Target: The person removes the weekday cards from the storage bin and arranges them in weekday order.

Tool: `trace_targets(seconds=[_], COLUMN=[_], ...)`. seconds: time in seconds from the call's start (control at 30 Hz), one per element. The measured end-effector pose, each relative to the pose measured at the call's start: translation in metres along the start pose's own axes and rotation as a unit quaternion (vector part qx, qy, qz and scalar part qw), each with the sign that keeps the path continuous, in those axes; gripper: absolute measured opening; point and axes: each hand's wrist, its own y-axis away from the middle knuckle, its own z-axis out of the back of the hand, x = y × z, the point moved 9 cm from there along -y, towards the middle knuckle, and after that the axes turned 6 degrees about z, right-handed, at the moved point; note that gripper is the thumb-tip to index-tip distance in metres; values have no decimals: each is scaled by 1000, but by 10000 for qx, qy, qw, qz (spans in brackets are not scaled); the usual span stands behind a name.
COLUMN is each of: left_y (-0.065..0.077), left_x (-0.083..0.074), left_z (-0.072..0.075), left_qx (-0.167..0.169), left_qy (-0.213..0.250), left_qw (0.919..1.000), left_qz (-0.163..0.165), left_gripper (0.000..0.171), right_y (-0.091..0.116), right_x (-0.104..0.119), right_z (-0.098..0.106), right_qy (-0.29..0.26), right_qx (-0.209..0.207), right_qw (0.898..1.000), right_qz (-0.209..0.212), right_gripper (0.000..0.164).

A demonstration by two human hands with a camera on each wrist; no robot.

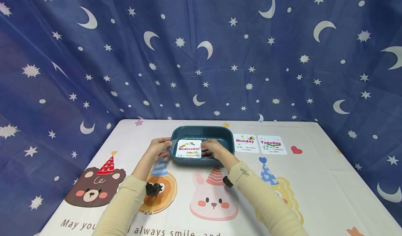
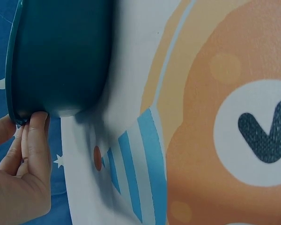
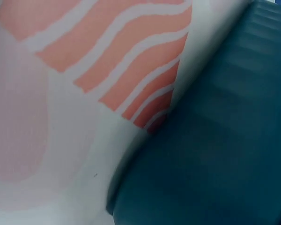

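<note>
Left hand point(image 1: 161, 147) pinches the teal tray point(image 1: 201, 162) by its left-end rim. Right hand point(image 1: 216, 150) reaches in, fingers bent at the Wednesday card's point(image 1: 188, 149) right edge; can't tell if it's gripped. Card's in the tray, left half. Looks like the pickup step; next move calls for a secure edge pinch, clearing the rim. Right of tray: Monday card point(image 1: 246, 144), then Tuesday card point(image 1: 272, 145).

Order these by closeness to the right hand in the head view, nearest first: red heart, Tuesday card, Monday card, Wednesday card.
1. Wednesday card: immediately left of the right hand, by its fingertips.
2. Monday card: to the right, just beyond the tray.
3. Tuesday card: right of Monday.
4. Red heart: farthest right.
</note>
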Motion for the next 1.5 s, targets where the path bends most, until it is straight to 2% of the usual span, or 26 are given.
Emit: trace_targets(seconds=[0.57,0.97,1.1,1.13,1.27,1.33,1.37,1.5], left_y=[-3,-2,-2,-3,-3,-3,-3,-4], left_x=[1,0,0,0,0,1,1,2], left_z=[-1,-1,0,0,0,0,0,1], left_qx=[0,11,-19,-19,3,-15,-20,-50], left_qy=[-9,-39,-31,-23,-1,19,16,18], left_qw=[10000,10000,10000,10000,10000,10000,10000,10000], left_qz=[-21,-71,-39,-34,-26,-1,7,30], left_gripper=[40,40,40,40,40,40,40,39], right_y=[-5,-5,-15,-29,-41,-40,-28,-15], right_x=[-8,-5,-7,-15,-20,-20,-12,-1], right_z=[1,-1,-1,-1,-2,-4,-5,-10], right_qy=[-945,-1127,-1236,-1339,-1439,-1391,-1296,-1180], right_qx=[-374,-441,-503,-436,-508,-511,-599,-449], right_qw=[9946,9923,9908,9898,9879,9886,9893,9919], right_qz=[-232,-248,-210,-214,-266,-255,-298,-160], right_gripper=[33,29,28,28,27,28,30,34])
